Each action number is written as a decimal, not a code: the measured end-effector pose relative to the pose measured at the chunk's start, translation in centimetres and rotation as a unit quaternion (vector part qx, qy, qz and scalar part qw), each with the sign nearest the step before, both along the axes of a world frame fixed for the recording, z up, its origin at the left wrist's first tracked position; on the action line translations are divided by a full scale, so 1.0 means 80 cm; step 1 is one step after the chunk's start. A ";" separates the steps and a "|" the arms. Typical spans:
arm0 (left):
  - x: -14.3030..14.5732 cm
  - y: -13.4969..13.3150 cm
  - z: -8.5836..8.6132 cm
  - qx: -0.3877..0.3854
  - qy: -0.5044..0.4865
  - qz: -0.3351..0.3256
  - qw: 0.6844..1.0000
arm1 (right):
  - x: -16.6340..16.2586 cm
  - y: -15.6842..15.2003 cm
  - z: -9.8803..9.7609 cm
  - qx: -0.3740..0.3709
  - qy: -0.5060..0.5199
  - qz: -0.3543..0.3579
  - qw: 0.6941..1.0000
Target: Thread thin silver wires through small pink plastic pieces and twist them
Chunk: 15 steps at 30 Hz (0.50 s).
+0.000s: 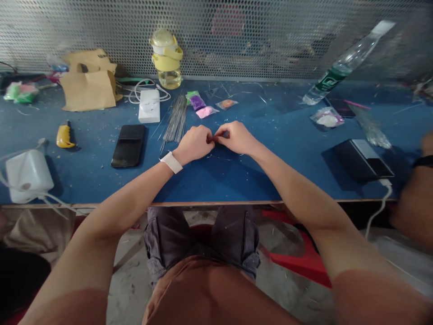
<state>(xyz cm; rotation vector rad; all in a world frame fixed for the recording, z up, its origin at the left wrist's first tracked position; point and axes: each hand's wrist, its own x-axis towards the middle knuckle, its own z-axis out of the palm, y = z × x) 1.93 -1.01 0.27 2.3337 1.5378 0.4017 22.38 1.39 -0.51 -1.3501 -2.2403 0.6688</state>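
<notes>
My left hand (195, 143) and my right hand (236, 136) meet over the middle of the blue table (101, 180), both pinched on a tiny reddish piece between the fingertips, too small to name. A thin wire (223, 158) curves on the table just under the hands. My left wrist wears a white band (171, 162). A bundle of thin metal wires (176, 121) lies just left of my left hand. Small bags of coloured beads, purple (197, 102), pink (206, 112) and orange (226, 104), lie behind the hands.
A black phone (128, 145), white charger (149, 105), yellow cutter (64, 136), brown paper bag (88, 83) and yellow bottle (167, 58) stand at left. A black power bank (362, 160) and a leaning plastic bottle (341, 67) are at right. Another person's arm (416, 198) shows at the right edge.
</notes>
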 end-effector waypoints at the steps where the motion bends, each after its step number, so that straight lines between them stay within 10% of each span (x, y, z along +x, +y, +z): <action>1: 0.000 0.000 0.000 -0.002 0.004 0.001 1.000 | -0.001 -0.001 -0.001 0.004 -0.004 -0.001 1.000; 15: 0.001 -0.010 0.010 -0.032 0.033 -0.016 0.999 | -0.006 -0.002 0.001 0.013 -0.036 0.008 0.999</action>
